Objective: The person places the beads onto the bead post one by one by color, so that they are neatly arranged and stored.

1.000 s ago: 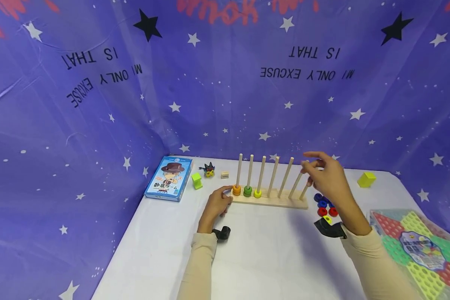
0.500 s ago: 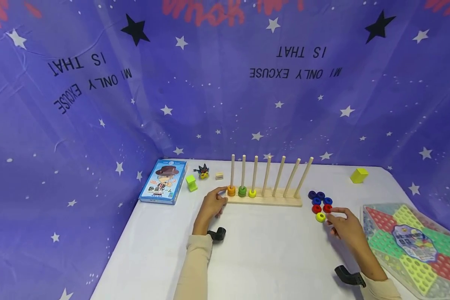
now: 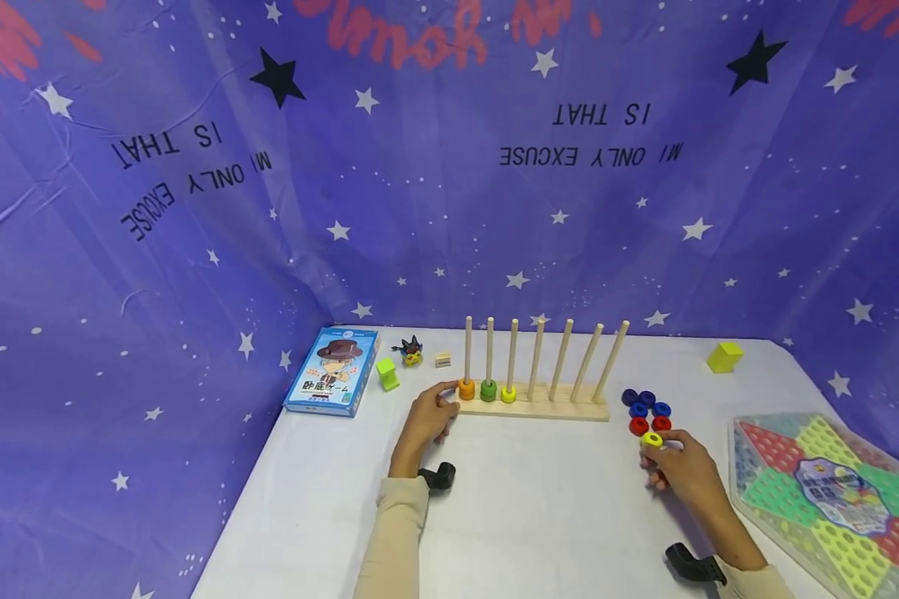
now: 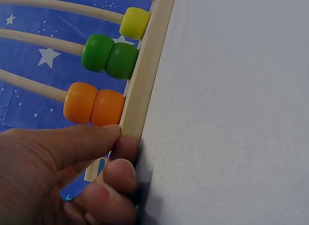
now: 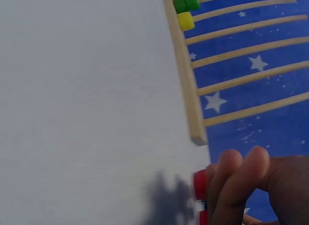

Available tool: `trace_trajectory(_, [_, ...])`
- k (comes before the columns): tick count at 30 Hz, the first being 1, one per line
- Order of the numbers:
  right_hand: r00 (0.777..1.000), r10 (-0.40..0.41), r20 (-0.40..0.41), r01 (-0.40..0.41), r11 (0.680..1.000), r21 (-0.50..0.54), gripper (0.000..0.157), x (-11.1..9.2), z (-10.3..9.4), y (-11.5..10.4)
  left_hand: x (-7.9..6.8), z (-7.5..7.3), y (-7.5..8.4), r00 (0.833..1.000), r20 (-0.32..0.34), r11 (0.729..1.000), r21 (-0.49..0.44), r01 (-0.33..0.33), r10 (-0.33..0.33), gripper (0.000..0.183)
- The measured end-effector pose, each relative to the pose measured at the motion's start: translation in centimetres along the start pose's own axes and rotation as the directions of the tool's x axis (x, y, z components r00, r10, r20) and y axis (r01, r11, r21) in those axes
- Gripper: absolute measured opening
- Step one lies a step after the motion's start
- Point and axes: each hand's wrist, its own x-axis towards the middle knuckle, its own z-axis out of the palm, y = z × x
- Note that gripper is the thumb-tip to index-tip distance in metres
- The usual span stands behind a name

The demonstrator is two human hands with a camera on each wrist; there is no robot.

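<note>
While the left hand (image 3: 424, 416) holds the left end of the wooden peg rack (image 3: 539, 408), its thumb and fingers bent close about the edge of the base, the right hand (image 3: 687, 470) pinches a loose yellow bead (image 3: 651, 439) between thumb and forefinger, well apart from the rack's right end. The rack lies across the white table (image 3: 532, 516), its seven pegs upright. Counting from the left, the first peg carries two stacked orange beads (image 3: 467, 390), the second two green beads (image 3: 489, 390) and the third a single seated yellow bead (image 3: 509, 395).

Just beyond the right hand sit two dark blue beads (image 3: 630, 398), two blue beads (image 3: 638, 410) and two red beads (image 3: 639, 426), set out in pairs. Farther right lies a plastic-wrapped game board (image 3: 842, 495) with coloured triangles; a yellow-green block (image 3: 725, 358) stands behind it. At the left are a blue game box (image 3: 332, 370), a bright green block (image 3: 388, 374), a small horned figurine (image 3: 411, 354) and a little wooden block (image 3: 443, 360). Purple star-patterned cloth (image 3: 449, 208) hangs behind the table.
</note>
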Motion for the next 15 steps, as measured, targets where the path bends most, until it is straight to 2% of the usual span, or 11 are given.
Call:
trace_trajectory(3, [0.998,-0.061,-0.025,0.06,0.997,-0.039,0.053,-0.7,-0.8,-2.0,0.0,-0.2,0.1,1.0,-0.001,1.0,0.004,0.0,0.0,0.045])
trace_trajectory(5, [0.99,-0.128,-0.051,0.125,0.99,-0.065,0.052,-1.0,-1.5,-4.1,0.1,-0.4,0.3,1.0,-0.01,1.0,0.007,-0.005,0.005,0.045])
trace_trajectory(10, [0.95,-0.296,-0.1,0.286,0.953,-0.102,0.053,-1.3,-2.7,-10.7,0.4,-0.5,0.5,1.0,-0.02,1.0,-0.003,-0.023,0.023,0.045])
trace_trajectory(15, [0.92,-0.389,-0.053,0.384,0.919,-0.087,0.057,-1.9,-2.8,-17.6,0.3,-0.1,0.0,1.0,-0.001,1.0,-0.003,0.005,-0.005,0.046])
